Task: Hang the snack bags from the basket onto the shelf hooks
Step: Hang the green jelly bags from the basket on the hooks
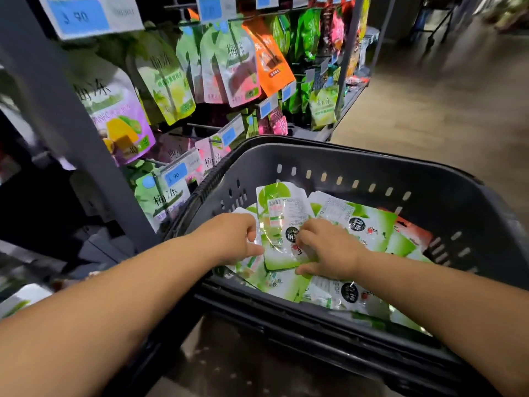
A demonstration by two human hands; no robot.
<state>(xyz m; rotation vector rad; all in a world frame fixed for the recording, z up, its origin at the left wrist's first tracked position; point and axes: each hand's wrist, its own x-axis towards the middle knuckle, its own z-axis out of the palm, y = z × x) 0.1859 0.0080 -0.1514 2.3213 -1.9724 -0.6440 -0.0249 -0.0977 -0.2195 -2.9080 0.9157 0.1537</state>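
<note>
Head view, glossy green-and-white snack bag lying flat on a heap of similar pouches, inside slotted dark plastic basket, left hand pinching its left edge, right hand curled over its lower right corner, hanging pouches behind.

snack bags in basket, shelf behind-left.

dim aisle | glare on snack bags | blurred, bowed edges | floor smeared

Open-topped basket; crowded hanging bags beyond
</note>
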